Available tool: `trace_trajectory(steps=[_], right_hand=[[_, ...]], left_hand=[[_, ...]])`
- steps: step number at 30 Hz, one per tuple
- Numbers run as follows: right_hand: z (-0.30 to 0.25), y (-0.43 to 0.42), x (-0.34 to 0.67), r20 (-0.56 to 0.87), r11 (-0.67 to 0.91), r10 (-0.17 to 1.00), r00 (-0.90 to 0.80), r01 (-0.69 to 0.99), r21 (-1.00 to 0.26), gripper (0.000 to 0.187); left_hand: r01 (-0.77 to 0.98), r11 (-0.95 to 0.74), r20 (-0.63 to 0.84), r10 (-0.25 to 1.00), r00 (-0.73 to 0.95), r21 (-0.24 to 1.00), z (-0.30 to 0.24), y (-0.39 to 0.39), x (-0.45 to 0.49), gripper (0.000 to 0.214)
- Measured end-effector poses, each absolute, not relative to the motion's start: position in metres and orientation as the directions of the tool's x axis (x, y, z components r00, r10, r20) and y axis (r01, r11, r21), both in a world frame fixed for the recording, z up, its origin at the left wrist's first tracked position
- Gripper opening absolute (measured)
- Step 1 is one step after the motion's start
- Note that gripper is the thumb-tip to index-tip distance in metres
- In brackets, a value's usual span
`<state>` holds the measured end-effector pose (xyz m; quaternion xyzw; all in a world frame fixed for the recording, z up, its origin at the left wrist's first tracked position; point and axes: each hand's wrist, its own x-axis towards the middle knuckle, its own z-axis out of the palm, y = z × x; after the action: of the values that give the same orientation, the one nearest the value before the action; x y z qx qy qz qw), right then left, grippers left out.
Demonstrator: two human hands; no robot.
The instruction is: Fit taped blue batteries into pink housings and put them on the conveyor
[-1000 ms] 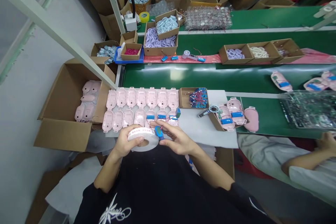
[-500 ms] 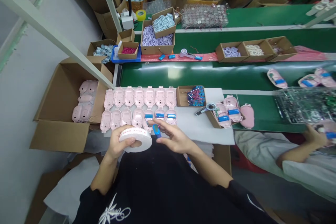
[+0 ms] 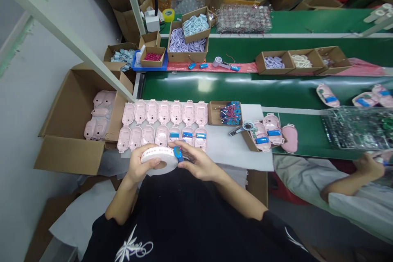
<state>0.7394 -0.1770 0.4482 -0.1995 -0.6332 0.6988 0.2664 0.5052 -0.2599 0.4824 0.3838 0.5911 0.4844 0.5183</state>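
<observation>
My left hand (image 3: 138,166) is closed around a roll of white tape (image 3: 162,154) with red print on its edge. Between the fingers of my right hand (image 3: 198,163) is a blue battery (image 3: 177,154) with a bit of red wire, held against the right rim of the roll. Beyond my hands, two rows of pink plastic housings (image 3: 152,111) lie on a white sheet (image 3: 222,143). Three housings in the near row hold blue batteries (image 3: 188,134). A cardboard box of wired blue batteries (image 3: 215,114) stands right of the rows.
At right, pink housings with batteries (image 3: 262,140) rest in a small box, a small handheld fan (image 3: 248,126) beside them. A large carton (image 3: 69,155) stands left. Behind runs a green conveyor (image 3: 227,86). A co-worker's hand (image 3: 370,166) is at the far right.
My right hand has moved slightly left, bringing the blue battery from beside the tape roll up against its rim. The co-worker's hand has shifted a little at the far right.
</observation>
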Motion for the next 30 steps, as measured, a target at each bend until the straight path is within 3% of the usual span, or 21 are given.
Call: trace_trajectory(steps=[3,7,10,15,18,20,24,27,30], right_hand=[[0.432,-0.190,0.725,0.012,-0.196,0.757,-0.653,-0.244,-0.950,0.068],[0.421,-0.197,0.705,-0.031,-0.198,0.915,-0.402,-0.382,-0.903,0.085],[0.421,-0.196,0.694,-0.080,-0.201,0.949,-0.305,-0.389,-0.899,0.093],[0.436,-0.184,0.682,-0.087,-0.243,0.932,-0.352,-0.427,-0.871,0.082],[0.444,-0.157,0.679,-0.022,-0.133,0.976,-0.219,-0.506,-0.852,0.078],[0.439,-0.132,0.681,0.021,-0.060,0.989,-0.149,-0.517,-0.854,0.080],[0.398,-0.098,0.690,0.003,-0.135,0.939,-0.344,-0.376,-0.917,0.083],[0.350,-0.094,0.694,-0.113,-0.225,0.865,-0.488,-0.176,-0.958,0.083],[0.296,-0.099,0.685,-0.242,-0.273,0.836,-0.492,0.009,-0.962,0.086]], left_hand=[[-0.108,0.199,-0.221,0.940,-0.260,0.974,0.482,-0.258,0.512,0.041],[-0.258,0.085,-0.181,0.908,-0.378,0.962,0.477,-0.256,0.529,0.039],[-0.273,0.023,-0.147,0.884,-0.444,0.962,0.475,-0.256,0.535,0.035],[-0.106,0.148,-0.175,0.934,-0.312,0.983,0.490,-0.270,0.512,0.033],[0.046,0.257,-0.250,0.960,-0.124,0.965,0.487,-0.289,0.491,0.032],[0.051,0.306,-0.294,0.941,-0.167,0.951,0.477,-0.305,0.474,0.033],[-0.221,0.175,-0.276,0.746,-0.606,0.960,0.452,-0.333,0.429,0.037],[-0.337,0.055,-0.288,0.658,-0.696,0.940,0.441,-0.344,0.397,0.034],[-0.411,-0.009,-0.315,0.626,-0.713,0.912,0.434,-0.349,0.383,0.032]])
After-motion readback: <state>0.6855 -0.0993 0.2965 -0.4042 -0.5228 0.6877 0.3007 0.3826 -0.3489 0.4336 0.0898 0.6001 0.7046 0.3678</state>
